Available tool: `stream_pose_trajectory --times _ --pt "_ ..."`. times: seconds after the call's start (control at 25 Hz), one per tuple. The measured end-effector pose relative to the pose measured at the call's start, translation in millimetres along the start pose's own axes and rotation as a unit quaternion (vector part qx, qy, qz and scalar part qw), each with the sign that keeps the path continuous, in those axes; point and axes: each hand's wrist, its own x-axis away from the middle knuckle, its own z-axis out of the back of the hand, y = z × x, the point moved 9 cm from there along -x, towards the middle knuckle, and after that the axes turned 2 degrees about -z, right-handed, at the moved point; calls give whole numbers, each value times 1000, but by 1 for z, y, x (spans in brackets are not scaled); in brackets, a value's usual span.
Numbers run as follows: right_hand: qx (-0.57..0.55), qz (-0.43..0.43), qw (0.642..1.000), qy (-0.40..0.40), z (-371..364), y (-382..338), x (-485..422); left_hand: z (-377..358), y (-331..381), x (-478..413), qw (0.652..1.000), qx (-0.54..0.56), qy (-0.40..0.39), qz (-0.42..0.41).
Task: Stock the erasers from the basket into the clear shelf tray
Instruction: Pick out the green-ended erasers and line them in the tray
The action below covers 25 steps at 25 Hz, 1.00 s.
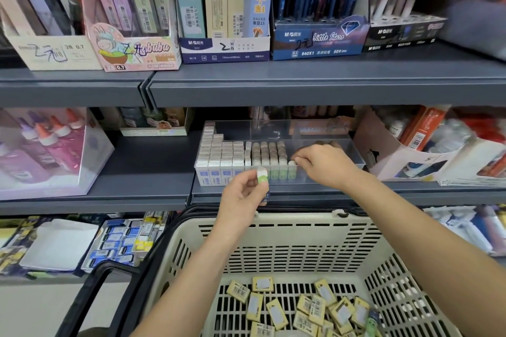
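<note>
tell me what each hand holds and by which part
Left hand grips a green eraser by its lower half; right hand pinches the top of a second eraser standing in the clear tray.

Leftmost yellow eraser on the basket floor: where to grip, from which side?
Probably from straight above: the basket walls block side approaches. The yellow eraser lies flat, barcode up, its left side clear, so pinch its two opposite thin edges across the shorter width.
</note>
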Motion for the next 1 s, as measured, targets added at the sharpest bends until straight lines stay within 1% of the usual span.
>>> stream_pose_trajectory --times 0.08,0.12,0.16,0.24,0.28,0.32,0.4,0.48,0.6,0.68,0.84,1.0 --pt "-1 6 998 63 14 -1 10 -4 0 0 1000 -7 -2 5" --pt "-34 14 996 85 19 -3 16 -6 0 0 1000 -12 -4 6" --pt "-97 25 991 90 22 -6 23 -9 1 -1 1000 -13 -8 6" --pt "-260 33 964 52 20 -15 36 -18 3 -2 999 -18 -26 4" --pt "-308 33 950 29 18 -19 42 -24 5 -2 999 -25 -41 2" --pt "-324 34 945 14 16 -22 46 -30 7 -1 998 -33 -56 -1" --pt "-317 38 947 3 16 -22 48 -39 9 2 996 -53 -74 -8" --pt "-316 20 948 12 22 -11 46 -34 12 2 995 -82 -55 -20" --pt "-288 -43 954 74 42 20 33 -12 14 4 993 -116 -8 -33" --pt "-247 -76 961 95 49 32 20 -4 13 8 992 -119 -3 -30" --pt "-194 -85 976 54 34 28 -2 -3 7 17 994 -110 -14 -17" --pt "-149 -97 984 19 15 27 -14 2 4 18 997 -83 -3 -9"
